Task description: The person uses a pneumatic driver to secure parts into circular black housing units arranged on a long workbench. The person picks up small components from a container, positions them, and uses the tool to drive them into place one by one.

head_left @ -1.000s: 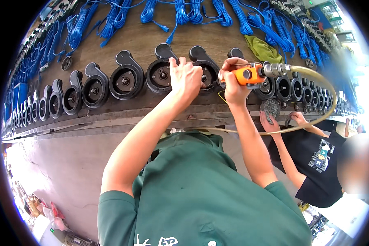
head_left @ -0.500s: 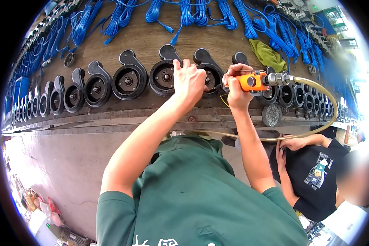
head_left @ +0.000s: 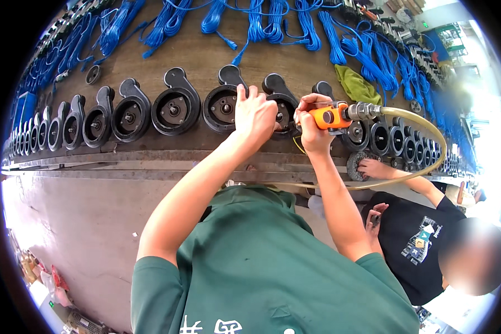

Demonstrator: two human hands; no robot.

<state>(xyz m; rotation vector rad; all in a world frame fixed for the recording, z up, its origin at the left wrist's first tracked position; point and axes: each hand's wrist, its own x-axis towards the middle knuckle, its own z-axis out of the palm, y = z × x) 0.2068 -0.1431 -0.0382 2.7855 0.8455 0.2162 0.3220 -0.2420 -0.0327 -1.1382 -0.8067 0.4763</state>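
Note:
My right hand (head_left: 316, 129) is wrapped around an orange air-powered tool (head_left: 329, 116), which has a metal hose fitting at its right end. The tool's left end meets a round black housing (head_left: 284, 111) in the row on the bench. My left hand (head_left: 256, 116) lies between that housing and its left neighbour, another round black housing (head_left: 221, 109) with a metal shaft at its centre. The left fingers are bent, and their tips point down at the right-hand housing's near side; whatever they pinch is hidden. A thin yellow wire (head_left: 299, 146) shows below the tool.
More black housings (head_left: 176, 110) line the bench edge both ways. Bundled blue cables (head_left: 256, 22) and a green cloth (head_left: 357, 84) lie behind. A yellowish hose (head_left: 437, 131) loops right. A co-worker (head_left: 412, 234) on the right reaches to a grey speckled round thing (head_left: 356, 166).
My right hand and the tool have shifted slightly left and down; my left hand stays nearly in place. The co-worker's hand has moved up onto the grey round thing.

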